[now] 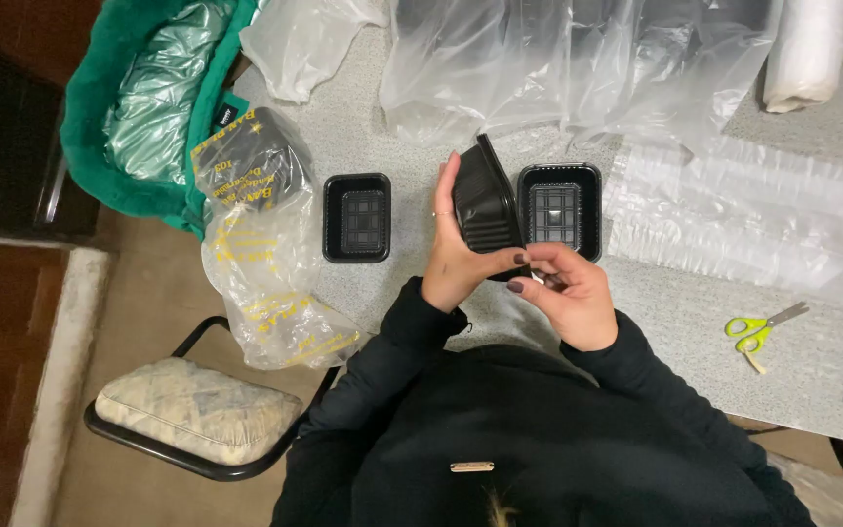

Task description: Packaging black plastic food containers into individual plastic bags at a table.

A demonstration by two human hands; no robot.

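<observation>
1. Gripping a black tray, tilted on edge above the table, just in front of the chest, between two more trays lying flat.
2. Looks light, thin and a little springy; likely slick plastic, best taken by rim or ribbed wall.
3. Left hand wrapped around the back, fingers closed on it.
4. Right hand pinching the lower corner, fingertips curled shut.
5. Flanked by left tray and right tray; scissors well apart.
</observation>
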